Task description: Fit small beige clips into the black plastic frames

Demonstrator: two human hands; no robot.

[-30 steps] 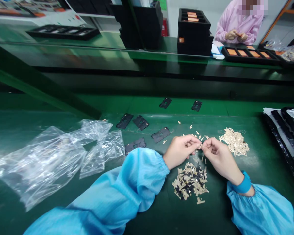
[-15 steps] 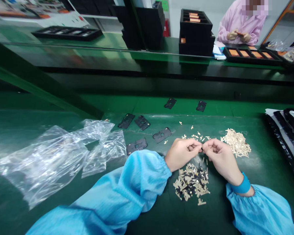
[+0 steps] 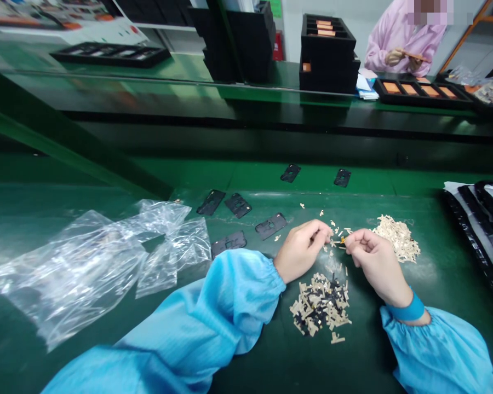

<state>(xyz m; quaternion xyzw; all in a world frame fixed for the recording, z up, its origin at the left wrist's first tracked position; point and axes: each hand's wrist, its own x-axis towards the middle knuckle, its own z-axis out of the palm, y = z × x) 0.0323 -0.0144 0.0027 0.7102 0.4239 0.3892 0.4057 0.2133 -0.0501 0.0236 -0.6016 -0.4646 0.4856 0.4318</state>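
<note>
My left hand (image 3: 301, 250) is closed in a pinch over the small scattered beige pieces; whatever lies between its fingertips is too small to make out. A short gap away, my right hand (image 3: 372, 264) pinches a tiny flat part with a yellow end (image 3: 343, 239). Below both hands lies a mixed pile of beige and black small parts (image 3: 321, 305). Beyond my right hand sits a pile of beige pieces (image 3: 397, 238). Left of my left hand rests a black plastic frame (image 3: 271, 225).
Clear plastic bags (image 3: 94, 273) cover the left of the green table. More black frames, one of them at the back (image 3: 342, 177), lie around. Black trays (image 3: 480, 230) stand at the right edge. Across the divider, a person in pink (image 3: 406, 41) handles an orange piece.
My hands have moved apart from where their fingertips met. A yellow-ended part now shows at my right fingertips. Across the divider, the person's orange piece has come into fuller view.
</note>
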